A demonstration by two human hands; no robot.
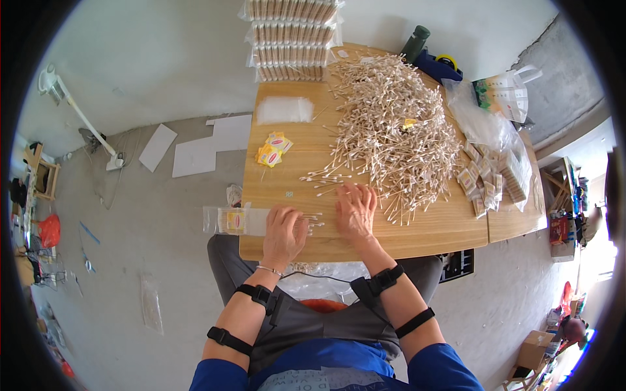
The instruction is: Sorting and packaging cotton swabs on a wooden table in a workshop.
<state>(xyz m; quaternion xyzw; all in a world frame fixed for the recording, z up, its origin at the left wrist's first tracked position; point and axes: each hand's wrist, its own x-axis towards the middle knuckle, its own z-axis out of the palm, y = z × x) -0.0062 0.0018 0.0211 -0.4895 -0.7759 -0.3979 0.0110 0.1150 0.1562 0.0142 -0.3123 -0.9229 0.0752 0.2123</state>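
- the left hand (284, 233) lies low in the middle of the frame, its grip pinching a small bundle of cotton swabs (312, 221); their long axis runs left to right, tips toward the right hand (355, 212).
- the right hand rests flat, fingers spread, at the lower edge of the big swab pile (391, 130), so it is the nearer one to the pile.
- a clear packet (228, 220) lies just left of the left hand, hanging over the left edge of the worktop (287, 176).
- open room is in the frame's centre-left, between the yellow labels (272, 150) and the hands.

Small home packing workshop: wooden tabletop (417, 228) heaped with cotton swabs (391, 124), stacked filled packs (292, 39), bare concrete floor (150, 221) with scattered clutter.
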